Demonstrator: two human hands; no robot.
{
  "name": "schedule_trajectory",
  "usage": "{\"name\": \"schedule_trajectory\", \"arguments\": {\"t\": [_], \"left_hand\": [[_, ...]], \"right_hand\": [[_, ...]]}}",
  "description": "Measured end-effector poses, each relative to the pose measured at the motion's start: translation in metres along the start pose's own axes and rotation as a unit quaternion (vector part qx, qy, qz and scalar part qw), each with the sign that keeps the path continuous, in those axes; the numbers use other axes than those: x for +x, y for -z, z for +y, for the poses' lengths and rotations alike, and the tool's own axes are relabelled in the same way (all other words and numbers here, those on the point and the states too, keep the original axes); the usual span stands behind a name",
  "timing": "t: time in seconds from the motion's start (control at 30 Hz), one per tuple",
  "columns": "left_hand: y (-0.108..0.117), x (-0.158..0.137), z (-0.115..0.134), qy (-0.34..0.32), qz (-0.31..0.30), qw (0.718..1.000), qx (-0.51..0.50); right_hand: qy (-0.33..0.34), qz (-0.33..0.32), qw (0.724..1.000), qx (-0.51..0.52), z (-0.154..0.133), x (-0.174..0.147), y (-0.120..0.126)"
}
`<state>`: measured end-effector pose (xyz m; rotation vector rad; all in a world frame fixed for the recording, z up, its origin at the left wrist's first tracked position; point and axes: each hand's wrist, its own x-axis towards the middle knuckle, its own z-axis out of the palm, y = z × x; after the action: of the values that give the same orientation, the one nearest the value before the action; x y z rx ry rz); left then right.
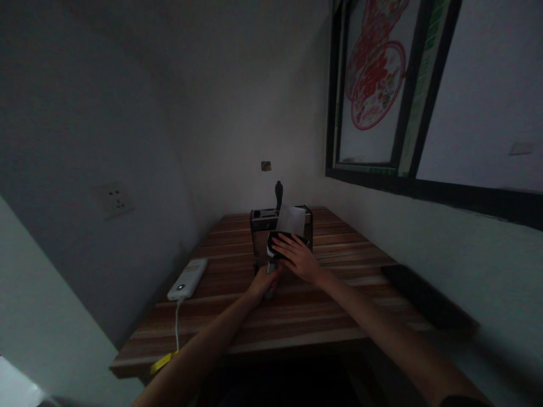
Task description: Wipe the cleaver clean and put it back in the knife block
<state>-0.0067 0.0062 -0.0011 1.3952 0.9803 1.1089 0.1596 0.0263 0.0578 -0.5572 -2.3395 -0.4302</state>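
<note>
In the middle of the table my left hand [265, 282] is closed round the grey handle [270, 268] of a black-headed tool whose exact kind I cannot make out. My right hand [297, 257] lies across the tool's black head [275, 242], fingers stretched out and slightly apart; its thumb is hidden. A white sheet or panel [291, 219] rises just above that head. Directly behind stands a black-edged box [259, 232], partly covered by the tool and hands. A dark upright handle [279, 193] sticks up at the box's back.
On the wood-grain table [229, 237], a white power bank [188, 279] with a cable [177, 328] lies left. A flat black object [428, 297] rests along the right edge. Walls close in on both sides, with a socket [115, 199] at left and a dark-framed window [377, 85] at right.
</note>
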Motion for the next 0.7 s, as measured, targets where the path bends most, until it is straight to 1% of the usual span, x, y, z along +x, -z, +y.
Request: {"name": "schedule_trajectory", "arguments": {"t": [0.13,0.3,0.43,0.6,0.7], "left_hand": [[-0.002,0.0,0.002,0.007,0.002,1.0,0.007],[-0.002,0.001,0.0,-0.005,0.004,1.0,0.008],[-0.002,-0.001,0.002,-0.002,0.003,1.0,0.013],[-0.003,-0.002,0.003,0.006,0.017,1.0,0.016],[-0.003,-0.002,0.002,0.008,0.015,1.0,0.018]], "right_hand": [[-0.025,0.025,0.999,0.001,0.011,0.011,0.006],[-0.055,0.068,0.996,0.003,0.025,0.026,0.013],[-0.07,0.093,0.993,0.01,0.036,0.04,0.021],[-0.088,0.119,0.989,0.029,0.044,0.053,0.029],[-0.097,0.133,0.985,0.044,0.048,0.056,0.031]]}}
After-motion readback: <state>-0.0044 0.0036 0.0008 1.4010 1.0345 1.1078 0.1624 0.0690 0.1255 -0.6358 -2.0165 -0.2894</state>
